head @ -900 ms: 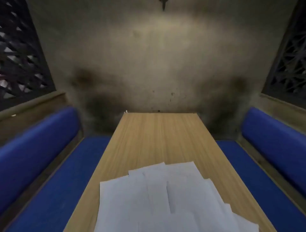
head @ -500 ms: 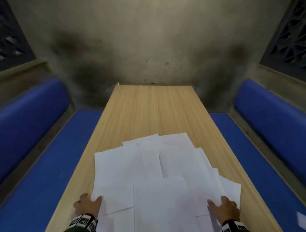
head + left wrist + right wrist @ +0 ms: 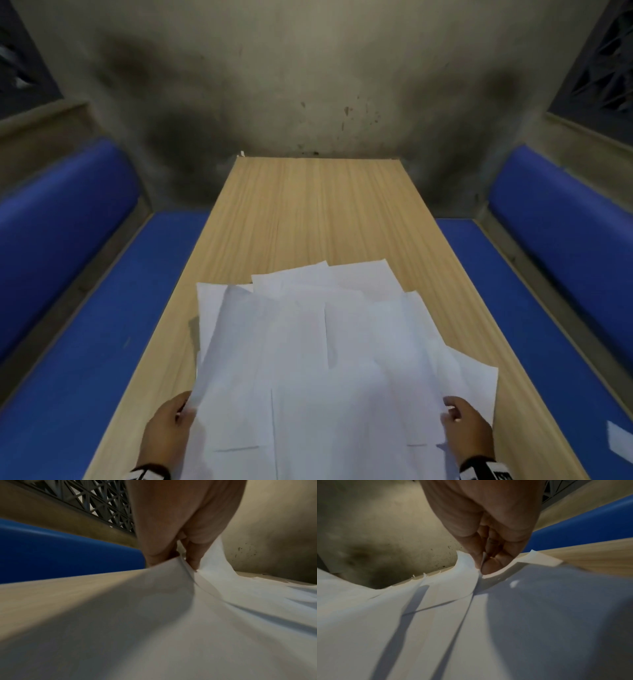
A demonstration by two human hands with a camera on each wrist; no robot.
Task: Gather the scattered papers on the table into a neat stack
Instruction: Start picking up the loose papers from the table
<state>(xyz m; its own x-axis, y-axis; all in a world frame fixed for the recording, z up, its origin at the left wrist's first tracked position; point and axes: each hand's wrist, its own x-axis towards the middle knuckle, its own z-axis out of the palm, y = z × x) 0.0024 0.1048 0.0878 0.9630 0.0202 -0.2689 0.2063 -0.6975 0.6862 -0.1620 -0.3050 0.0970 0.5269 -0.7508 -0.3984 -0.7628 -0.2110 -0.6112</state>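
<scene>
Several white papers [image 3: 318,359] lie overlapped and fanned on the near half of the wooden table [image 3: 318,212]. My left hand [image 3: 178,411] pinches the left edge of the sheets; the left wrist view shows its fingers [image 3: 192,557] closed on a lifted paper edge [image 3: 185,566]. My right hand [image 3: 455,411] pinches the right edge; in the right wrist view the thumb and fingers [image 3: 488,566] squeeze a curled sheet [image 3: 465,563]. The left sheets are raised off the table.
Blue padded benches run along both sides, the left bench [image 3: 85,342] and the right bench [image 3: 534,325]. A stained wall [image 3: 308,85] closes the far end of the table. A small white scrap [image 3: 620,442] lies on the right bench seat.
Both hands came into view at the paper edges, then went from resting flat on the sheets to pinching them. The sheets have been drawn inward and the left side lifted.
</scene>
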